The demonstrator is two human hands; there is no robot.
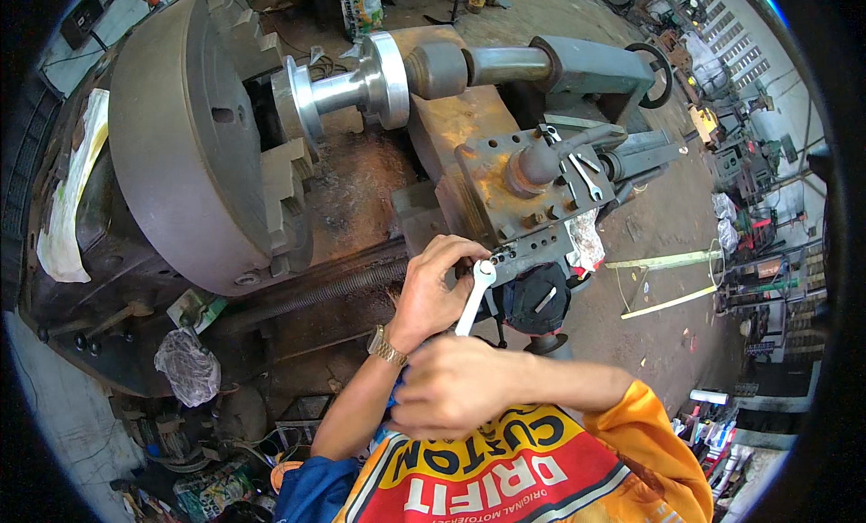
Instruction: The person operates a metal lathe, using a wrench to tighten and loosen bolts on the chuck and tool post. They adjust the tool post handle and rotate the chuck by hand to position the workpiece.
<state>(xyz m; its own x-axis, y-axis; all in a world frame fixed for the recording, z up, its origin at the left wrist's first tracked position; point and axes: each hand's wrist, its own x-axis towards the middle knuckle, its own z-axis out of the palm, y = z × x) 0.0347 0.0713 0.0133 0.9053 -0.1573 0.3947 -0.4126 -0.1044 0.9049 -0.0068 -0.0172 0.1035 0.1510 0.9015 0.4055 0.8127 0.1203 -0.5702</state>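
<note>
My right hand [460, 388] is closed round the lower end of a bright metal wrench [473, 302], close in front of my shirt. The wrench's head is up against the end of a dark steel tool holder [532, 257] on a lathe. My left hand [440, 284], with a gold watch on the wrist, has its fingers bent and pinched beside the wrench head. What those fingertips hold is hidden. Just beyond stands the rusty tool post [532, 171], with a round knob and handle on top. Other wrenches [582, 175] lie on its right.
A large lathe chuck [180, 144] at left grips a shiny flanged metal workpiece [338, 92], supported by the tailstock [595, 67] at right. Under it runs a long threaded screw [316, 293]. A black cap-like item [538, 297] is right of my hands. A plastic bag [188, 365] hangs at left.
</note>
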